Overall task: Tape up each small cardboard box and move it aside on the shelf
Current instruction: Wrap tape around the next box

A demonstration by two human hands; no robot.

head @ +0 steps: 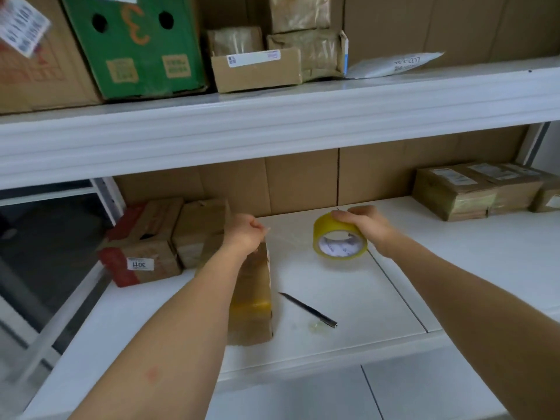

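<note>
Two grips engaged: my left hand [246, 234] pinches the tape end above the box [253, 301], whose long axis runs away from me on the shelf [348, 298]; my right hand [363, 225] clasps the roll [338, 237].

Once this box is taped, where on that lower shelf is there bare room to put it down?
The widest bare stretch of the lower shelf lies right of the tape roll, before the wrapped parcels at the far right. A smaller patch sits between the box and the roll, behind the knife. The left end is crowded with boxes.
</note>
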